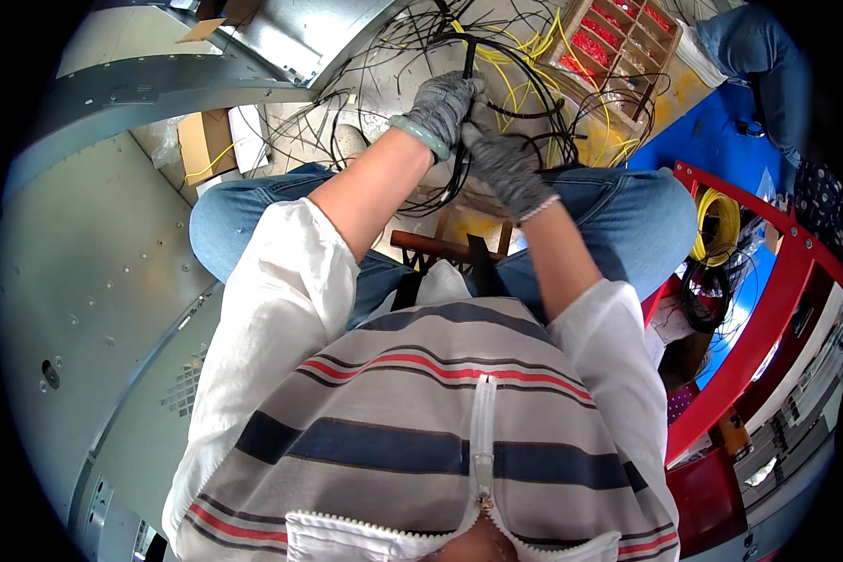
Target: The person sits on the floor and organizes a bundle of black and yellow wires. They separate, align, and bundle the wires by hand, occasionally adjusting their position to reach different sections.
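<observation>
A thick black cable bundle (469, 62) runs between my two hands, above loose coils of thinner wire. My left hand (445, 105), in a grey knit glove with a pale green bangle at the wrist, is closed around the bundle. Just below and to the right is my right hand (508, 170), gloved in the same grey, its fingers closed at the bundle's lower stretch. The glove hides exactly how those fingertips sit. Black cable loops (557, 117) and yellow wires (506, 70) spread out beyond my hands.
At the far right stands a wooden compartment box (618, 56) with small red and clear parts. Grey metal cabinet panels (103, 281) rise on the left, near a cardboard box (206, 145). A red metal frame (768, 318) and a yellow wire coil (717, 228) are right. Another person's leg (759, 56) shows.
</observation>
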Demonstrator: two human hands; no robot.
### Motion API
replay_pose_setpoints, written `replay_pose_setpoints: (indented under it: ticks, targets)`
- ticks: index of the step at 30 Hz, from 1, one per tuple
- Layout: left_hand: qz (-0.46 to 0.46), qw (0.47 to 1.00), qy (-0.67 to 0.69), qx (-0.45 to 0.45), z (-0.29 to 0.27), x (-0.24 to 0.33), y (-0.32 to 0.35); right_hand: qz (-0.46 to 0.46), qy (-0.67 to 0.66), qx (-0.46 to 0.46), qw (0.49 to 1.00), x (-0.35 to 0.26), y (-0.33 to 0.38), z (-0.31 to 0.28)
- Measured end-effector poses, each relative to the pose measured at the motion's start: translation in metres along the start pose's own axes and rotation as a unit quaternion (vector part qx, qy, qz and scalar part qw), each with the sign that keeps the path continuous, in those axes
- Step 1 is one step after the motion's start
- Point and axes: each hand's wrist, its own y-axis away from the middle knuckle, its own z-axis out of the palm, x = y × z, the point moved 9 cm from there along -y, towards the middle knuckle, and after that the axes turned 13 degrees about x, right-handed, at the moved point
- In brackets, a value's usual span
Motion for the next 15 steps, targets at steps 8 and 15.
replay_pose_setpoints:
  ticks: [8, 15]
  targets:
    - [0.186, 0.903, -0.384, -0.047, 0.003, 0.025, -0.001, 0.261, -0.014, 0.091, 0.961, 0.002, 0.005, -0.022]
    - [0.057, 0.915, -0.393, -0.068, -0.001, 0.01, 0.011, 0.215, 0.222, -0.203, 0.929, 0.019, 0.019, 0.024]
